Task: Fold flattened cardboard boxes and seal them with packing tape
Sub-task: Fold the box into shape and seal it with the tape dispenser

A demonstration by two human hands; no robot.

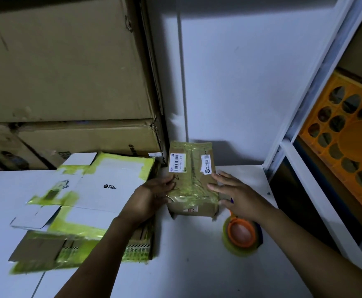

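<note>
The small taped box (190, 183) sits upright on the white counter (197, 267), close to the back wall, and both hands are on it. The left hand (152, 195) presses flat against its left side, fingers fairly straight and reaching the top edge. The right hand (238, 195) lies released and spread over the top right corner, gripping nothing. The tape roll (241, 236) with its orange core rests on the counter just under the right wrist. The flattened boxes (102, 186) are stacked to the left, touching the left forearm.
</note>
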